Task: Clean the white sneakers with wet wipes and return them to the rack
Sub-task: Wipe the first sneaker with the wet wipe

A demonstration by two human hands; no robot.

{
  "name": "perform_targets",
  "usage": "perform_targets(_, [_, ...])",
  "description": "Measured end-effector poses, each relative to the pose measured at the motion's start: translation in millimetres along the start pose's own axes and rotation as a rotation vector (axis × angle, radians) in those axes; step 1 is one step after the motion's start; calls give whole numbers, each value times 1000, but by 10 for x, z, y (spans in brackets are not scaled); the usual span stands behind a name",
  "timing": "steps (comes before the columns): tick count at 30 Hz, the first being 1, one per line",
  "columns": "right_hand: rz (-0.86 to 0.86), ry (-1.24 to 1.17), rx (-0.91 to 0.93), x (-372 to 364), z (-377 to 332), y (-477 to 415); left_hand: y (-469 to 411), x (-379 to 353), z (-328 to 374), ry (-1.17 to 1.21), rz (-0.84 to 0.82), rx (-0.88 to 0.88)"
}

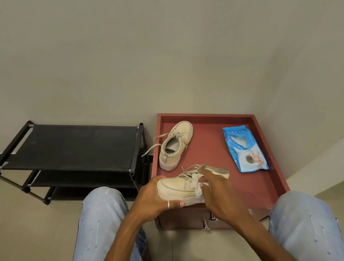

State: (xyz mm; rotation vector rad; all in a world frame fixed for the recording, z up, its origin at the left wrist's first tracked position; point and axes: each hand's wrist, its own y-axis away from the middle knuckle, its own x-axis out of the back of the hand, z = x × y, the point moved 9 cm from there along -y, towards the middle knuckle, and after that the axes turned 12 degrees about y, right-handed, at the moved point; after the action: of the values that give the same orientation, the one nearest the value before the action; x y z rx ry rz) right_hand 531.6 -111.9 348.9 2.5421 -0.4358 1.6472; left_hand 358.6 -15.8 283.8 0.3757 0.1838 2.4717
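Gripping sneaker point(175, 188) toe with left hand point(152, 197); pinching wet wipe point(195, 189) against its side with right hand point(213, 186). Brace firmly, rub short strokes toward sole edge. Second sneaker point(177, 146) just beyond both hands.

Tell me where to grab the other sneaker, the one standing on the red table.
Take the sneaker by its heel collar, coming from above on your near side. It stands upright on its sole, heel toward you, opening up, so fingers hook inside with the thumb behind. Avoid the laces trailing left over the table edge.
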Motion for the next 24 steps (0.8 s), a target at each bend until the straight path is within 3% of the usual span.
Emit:
perform_targets(4, [69, 358, 35, -63, 28, -6, 1, 0, 11, -4, -2, 0])
perform_targets(12, [84, 260, 55, -208, -32, -65, 6, -15, -11, -17, -13, 12])
perform_targets(17, [164, 218, -105, -22, 303, -173, 9, -27, -12, 4, -23, 8])
perform_targets(21, [65, 233, 84, -202, -34, -40, 18, -20, -4, -21, -29, -14])
perform_targets(24, [94, 241, -13, -112, 200, -101, 20, -39, 8, -17, -37, -19])
